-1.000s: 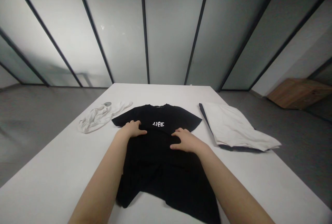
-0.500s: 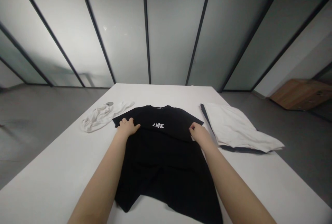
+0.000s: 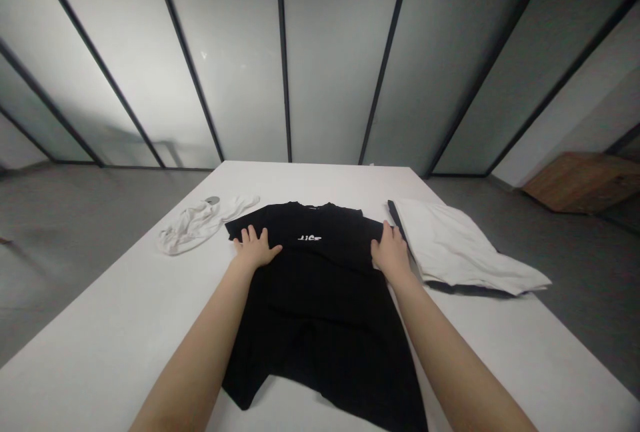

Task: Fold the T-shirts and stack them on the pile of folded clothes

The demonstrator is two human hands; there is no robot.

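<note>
A black T-shirt (image 3: 320,285) with small white lettering on its chest lies spread on the white table, collar at the far end. A crease partly swallows the lettering. My left hand (image 3: 254,249) rests on the shirt near its left sleeve, fingers spread. Over by the right sleeve, my right hand (image 3: 391,252) lies on the cloth with its fingers stretched out. The right shoulder has a step-like fold in it. The shirt's near hem is uneven.
On the right of the table (image 3: 125,325) lies a folded white garment (image 3: 450,242) over dark cloth. A crumpled white garment (image 3: 195,225) is at the left, beside a small grey round object (image 3: 213,201). Frosted glass panels stand beyond; a wooden cabinet (image 3: 583,182) is far right.
My right hand has gone from pinched to fingers outstretched. Both hands and the shirt's upper part have shifted slightly right. A fold has appeared at the right shoulder, and the lettering is more hidden.
</note>
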